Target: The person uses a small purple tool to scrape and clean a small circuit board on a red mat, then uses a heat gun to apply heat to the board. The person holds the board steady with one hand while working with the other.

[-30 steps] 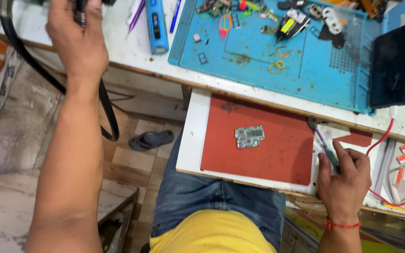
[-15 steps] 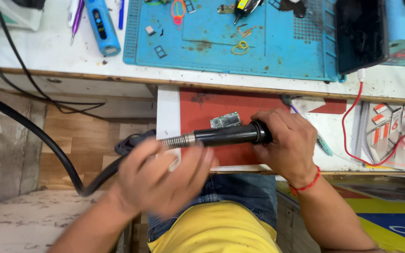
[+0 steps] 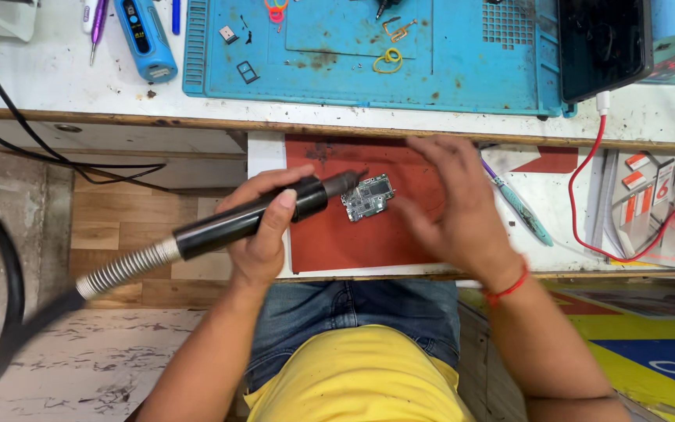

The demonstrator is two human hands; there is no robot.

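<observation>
Your left hand [image 3: 263, 234] grips the black cylindrical hot-air handpiece [image 3: 251, 219], nozzle beside the small green circuit board [image 3: 367, 198] mid red rectangular mat [image 3: 330, 234]. Your right hand [image 3: 451, 203] hovers spread, holding nothing. Heating step; next, steady aim.

I see a black hot-air wand [image 3: 251, 219] with silver spring collar, a grey-green circuit board [image 3: 367, 198] on a rust-red mat [image 3: 337, 242], a stained blue work mat [image 3: 447, 78], a red cable [image 3: 587, 187]

Circuit board [image 3: 367, 198] lies on mat [image 3: 330, 242], between both hands
</observation>
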